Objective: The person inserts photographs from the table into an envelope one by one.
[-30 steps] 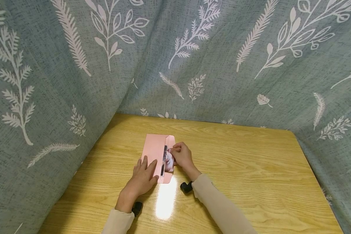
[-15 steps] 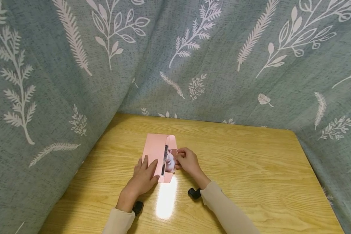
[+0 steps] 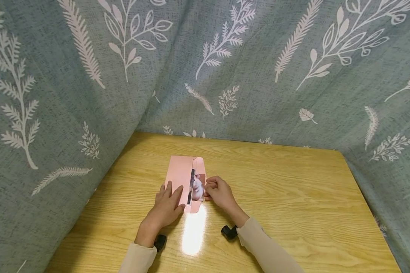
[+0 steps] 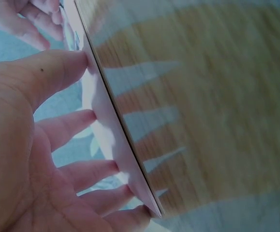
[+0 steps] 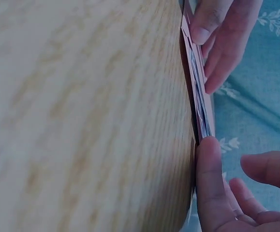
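Note:
A pink envelope [image 3: 180, 170] lies flat on the table, its flap side facing right. Sticking out of its opening is a photo card [image 3: 198, 189] showing a white furry animal, with a dark strip [image 3: 191, 185] beside it. My left hand [image 3: 167, 206] rests on the envelope's lower left part, fingers spread. In the left wrist view its fingertips [image 4: 108, 166] press on the pink paper. My right hand [image 3: 222, 193] is at the card's right edge. In the right wrist view one straight digit touches the end of the layered cards [image 5: 198, 82], the other fingers standing apart.
The wooden table [image 3: 276, 189] extends to the right and behind the envelope. A patterned curtain [image 3: 205, 102] encloses its back and sides. Black wrist devices, one under the left wrist [image 3: 160, 242] and one under the right wrist [image 3: 229, 232], hang close over the tabletop.
My right hand has let go of the card's upper right part and moved right and slightly nearer, to the card's edge, so more of the picture shows. The left hand stays in place.

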`<state>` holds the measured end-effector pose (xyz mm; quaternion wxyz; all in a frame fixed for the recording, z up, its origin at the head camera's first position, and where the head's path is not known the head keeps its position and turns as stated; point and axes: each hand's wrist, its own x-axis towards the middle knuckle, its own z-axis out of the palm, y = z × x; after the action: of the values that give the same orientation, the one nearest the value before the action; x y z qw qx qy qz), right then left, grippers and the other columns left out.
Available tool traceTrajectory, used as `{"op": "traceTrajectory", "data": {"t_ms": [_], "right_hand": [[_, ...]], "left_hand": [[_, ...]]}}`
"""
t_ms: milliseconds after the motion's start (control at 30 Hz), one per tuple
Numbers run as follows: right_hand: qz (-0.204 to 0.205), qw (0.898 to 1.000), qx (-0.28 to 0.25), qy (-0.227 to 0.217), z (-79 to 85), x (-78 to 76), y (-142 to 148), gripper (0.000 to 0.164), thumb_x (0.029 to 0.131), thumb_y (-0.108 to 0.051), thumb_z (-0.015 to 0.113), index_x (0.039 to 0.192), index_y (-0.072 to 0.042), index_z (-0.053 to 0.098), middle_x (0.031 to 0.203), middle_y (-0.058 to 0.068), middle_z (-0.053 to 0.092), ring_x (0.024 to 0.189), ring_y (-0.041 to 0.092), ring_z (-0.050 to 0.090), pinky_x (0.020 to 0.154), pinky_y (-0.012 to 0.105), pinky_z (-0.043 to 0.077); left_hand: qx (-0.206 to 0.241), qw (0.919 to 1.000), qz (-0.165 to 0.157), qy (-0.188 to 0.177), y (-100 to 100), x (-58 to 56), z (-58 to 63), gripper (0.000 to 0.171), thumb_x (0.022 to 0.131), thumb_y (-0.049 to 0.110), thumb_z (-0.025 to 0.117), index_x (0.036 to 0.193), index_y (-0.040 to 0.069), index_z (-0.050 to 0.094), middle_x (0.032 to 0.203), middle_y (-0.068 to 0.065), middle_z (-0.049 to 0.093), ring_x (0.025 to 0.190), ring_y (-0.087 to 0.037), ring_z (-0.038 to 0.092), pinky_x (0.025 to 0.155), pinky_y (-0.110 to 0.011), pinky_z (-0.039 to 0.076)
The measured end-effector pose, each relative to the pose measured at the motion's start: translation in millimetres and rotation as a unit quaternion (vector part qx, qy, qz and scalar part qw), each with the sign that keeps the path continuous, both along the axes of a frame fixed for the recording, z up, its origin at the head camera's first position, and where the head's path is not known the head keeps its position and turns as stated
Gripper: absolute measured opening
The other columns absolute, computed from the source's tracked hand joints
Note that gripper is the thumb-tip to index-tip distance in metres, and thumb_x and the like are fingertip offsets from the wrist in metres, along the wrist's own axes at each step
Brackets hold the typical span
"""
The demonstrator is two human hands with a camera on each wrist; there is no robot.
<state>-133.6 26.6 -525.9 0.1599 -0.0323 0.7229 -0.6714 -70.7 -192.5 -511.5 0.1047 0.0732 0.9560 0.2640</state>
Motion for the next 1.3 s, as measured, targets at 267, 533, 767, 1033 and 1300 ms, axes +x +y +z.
{"op": "traceTrajectory", "data": {"t_ms": [267,533,767,1033,1300], "right_hand": [[0.001,1.0,-0.019,-0.011,16.9,5.5,0,0.028,0.098,0.007,0.054,0.123,0.018,0.05,0.107,0.037,0.063,0.089,0.05,0.066,0.08,0.056,0.055],[0.0,1.0,-0.022,-0.009,33.6,12.9,-1,0.026,0.099,0.006,0.051,0.122,0.017,0.05,0.105,0.037,0.064,0.09,0.051,0.067,0.08,0.055,0.056],[0.003,0.999,-0.031,-0.012,34.4,13.8,-4,0.025,0.1,0.006,0.049,0.123,0.018,0.049,0.108,0.037,0.063,0.091,0.052,0.066,0.081,0.055,0.055],[0.005,1.0,-0.025,-0.015,27.0,11.0,-8,0.026,0.101,0.005,0.05,0.123,0.017,0.049,0.109,0.036,0.064,0.092,0.052,0.066,0.082,0.056,0.055],[-0.003,1.0,-0.023,-0.007,1.4,0.3,-15,0.025,0.102,0.0,0.053,0.123,0.012,0.052,0.105,0.031,0.068,0.084,0.043,0.07,0.074,0.045,0.059]], "left_hand": [[0.004,1.0,0.001,0.004,0,0.0,-0.4,0.063,0.098,0.024,0.064,0.153,0.005,0.04,0.158,-0.037,0.012,0.145,-0.055,0.004,0.111,-0.07,0.012],[-0.004,1.0,0.002,0.003,-1,1.0,-2.2,0.063,0.098,0.025,0.064,0.153,0.006,0.04,0.158,-0.036,0.012,0.145,-0.055,0.005,0.111,-0.069,0.012],[-0.003,1.0,0.0,0.004,-1,0.5,-2.3,0.063,0.098,0.025,0.064,0.153,0.006,0.04,0.158,-0.036,0.012,0.145,-0.055,0.005,0.112,-0.069,0.012],[-0.002,1.0,0.002,0.002,-1,0.6,-2.0,0.062,0.098,0.024,0.064,0.153,0.007,0.04,0.158,-0.036,0.013,0.145,-0.055,0.005,0.111,-0.069,0.013],[0.002,1.0,0.002,0.007,-1,0.1,-2.3,0.062,0.098,0.024,0.064,0.153,0.006,0.041,0.157,-0.037,0.013,0.145,-0.055,0.006,0.111,-0.07,0.013]]}}
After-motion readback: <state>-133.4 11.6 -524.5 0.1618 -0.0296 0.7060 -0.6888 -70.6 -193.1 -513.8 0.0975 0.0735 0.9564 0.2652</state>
